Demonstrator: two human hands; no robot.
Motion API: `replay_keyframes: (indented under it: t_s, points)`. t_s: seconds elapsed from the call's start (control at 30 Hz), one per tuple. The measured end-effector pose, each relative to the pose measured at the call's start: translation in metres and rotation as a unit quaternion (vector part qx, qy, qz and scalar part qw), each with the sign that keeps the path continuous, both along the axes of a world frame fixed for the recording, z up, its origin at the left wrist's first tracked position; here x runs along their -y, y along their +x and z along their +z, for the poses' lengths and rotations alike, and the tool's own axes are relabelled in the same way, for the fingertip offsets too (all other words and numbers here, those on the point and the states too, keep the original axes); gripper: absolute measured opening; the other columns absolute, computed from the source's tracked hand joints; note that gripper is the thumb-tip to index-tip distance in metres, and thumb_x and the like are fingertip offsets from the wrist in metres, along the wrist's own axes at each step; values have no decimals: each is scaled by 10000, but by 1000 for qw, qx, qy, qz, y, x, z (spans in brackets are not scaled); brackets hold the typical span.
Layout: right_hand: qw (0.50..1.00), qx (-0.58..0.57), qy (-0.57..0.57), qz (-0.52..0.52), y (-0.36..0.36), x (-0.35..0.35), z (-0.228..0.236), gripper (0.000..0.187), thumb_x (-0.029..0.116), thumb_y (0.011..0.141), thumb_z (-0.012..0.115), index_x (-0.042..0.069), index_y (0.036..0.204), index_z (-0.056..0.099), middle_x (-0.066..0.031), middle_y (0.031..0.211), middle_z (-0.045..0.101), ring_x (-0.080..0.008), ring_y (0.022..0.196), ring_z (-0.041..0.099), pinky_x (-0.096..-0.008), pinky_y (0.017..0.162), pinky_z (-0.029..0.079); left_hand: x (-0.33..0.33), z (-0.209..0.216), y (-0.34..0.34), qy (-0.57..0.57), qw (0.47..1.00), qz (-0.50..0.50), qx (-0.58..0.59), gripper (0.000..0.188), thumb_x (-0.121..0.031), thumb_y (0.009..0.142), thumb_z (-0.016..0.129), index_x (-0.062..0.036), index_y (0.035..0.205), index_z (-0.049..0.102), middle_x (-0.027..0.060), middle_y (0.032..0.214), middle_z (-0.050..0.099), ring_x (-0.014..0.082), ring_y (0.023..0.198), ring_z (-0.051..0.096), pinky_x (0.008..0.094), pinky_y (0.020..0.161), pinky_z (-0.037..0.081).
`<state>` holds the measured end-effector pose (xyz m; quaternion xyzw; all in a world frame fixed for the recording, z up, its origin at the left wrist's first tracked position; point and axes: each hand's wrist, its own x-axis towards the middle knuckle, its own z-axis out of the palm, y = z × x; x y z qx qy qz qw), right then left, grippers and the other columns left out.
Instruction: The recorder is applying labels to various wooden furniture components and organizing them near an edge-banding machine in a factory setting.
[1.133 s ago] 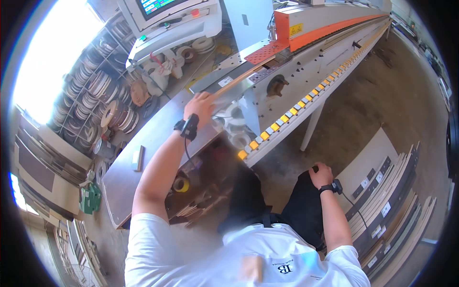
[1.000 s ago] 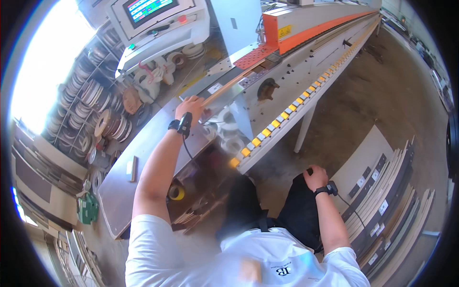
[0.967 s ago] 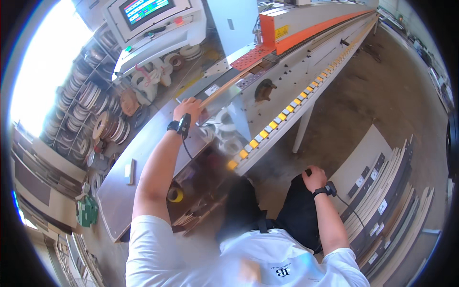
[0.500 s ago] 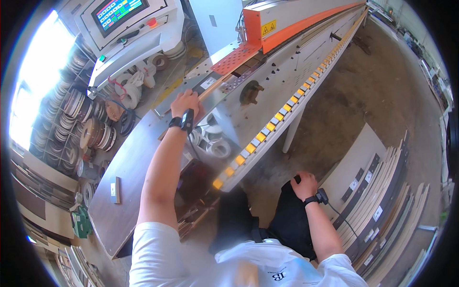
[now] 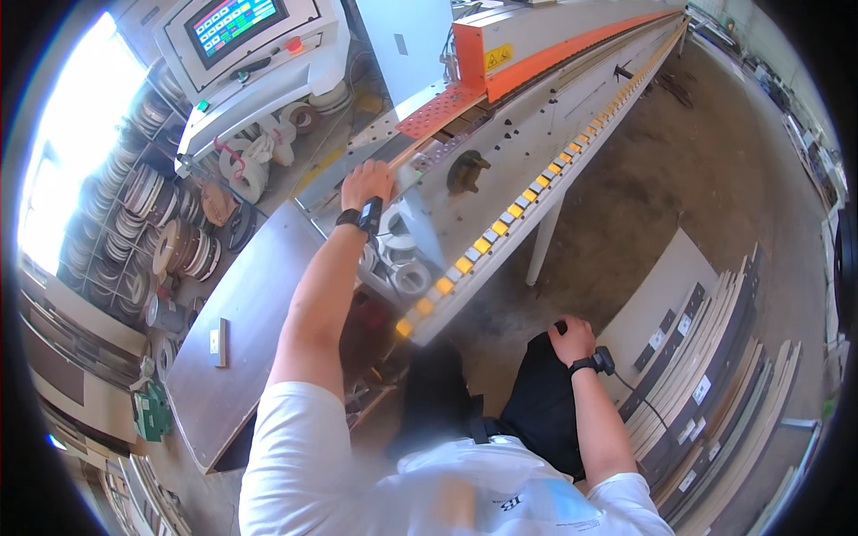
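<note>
My left hand (image 5: 368,183) is stretched forward over the machine's infeed, its fingers bent down on the near end of a narrow wooden board (image 5: 409,161). The board runs from my fingers toward the orange perforated plate (image 5: 440,109) at the machine's mouth. My fingertips are partly hidden behind the back of the hand. Lower right, my right hand (image 5: 573,340) rests on my black-trousered knee with the thumb apart, holding nothing. Both wrists carry a dark strapped device.
Yellow and grey rollers (image 5: 514,211) line the machine's near rail. A control panel (image 5: 234,31) stands upper left. A dark table (image 5: 237,357) bears one small labelled piece (image 5: 218,342). Boards (image 5: 706,384) stack at right; edging rolls (image 5: 179,248) fill a rack at left.
My left hand has moved forward and right toward the orange plate. The board's white label, seen before ahead of the hand, no longer shows. My right hand stays on the knee.
</note>
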<state>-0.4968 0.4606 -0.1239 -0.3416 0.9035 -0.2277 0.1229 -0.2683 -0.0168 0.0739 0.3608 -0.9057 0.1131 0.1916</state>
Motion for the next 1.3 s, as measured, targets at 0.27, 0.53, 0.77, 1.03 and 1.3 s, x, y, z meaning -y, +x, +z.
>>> replay_keyframes:
  t_s: [0.27,0.53,0.77,1.03,1.3]
  points:
    - [1000,-22,-3,11,7,4,-8,395,412,886,756,144,1171,813,-102,1228,785,-371,1219,664,-493,1028,554,-34,12,78,146,986,54,65,417,-445,1079,527,-76,1074,722,211,1018,768,439,1014,727,562,863,567]
    - [998,-58,32,21,5,14,-3,349,432,864,753,149,1053,828,-96,1133,802,-386,1131,697,-519,963,575,-34,-10,90,138,988,46,-60,338,-398,1029,600,-98,932,721,191,999,751,461,977,700,559,821,540]
    - [997,-62,45,-25,6,13,-23,350,454,852,753,200,1081,824,-43,1166,793,-354,1222,663,-549,1005,534,-33,-13,95,129,988,16,-87,380,-381,1031,639,-39,868,671,233,887,719,478,884,684,560,759,510]
    - [987,-101,125,-12,-5,11,-52,288,441,859,711,220,1012,815,-59,1098,795,-321,1162,684,-506,918,543,-30,-19,77,124,988,4,-89,369,-357,1041,648,-37,858,675,217,857,706,475,828,676,558,725,504]
    - [995,-5,103,2,5,13,-11,418,458,894,689,173,1181,792,-83,1210,764,-348,1225,644,-596,1004,526,-18,-24,93,142,988,19,-63,405,-387,1081,601,-20,930,679,244,897,713,481,872,675,569,765,502]
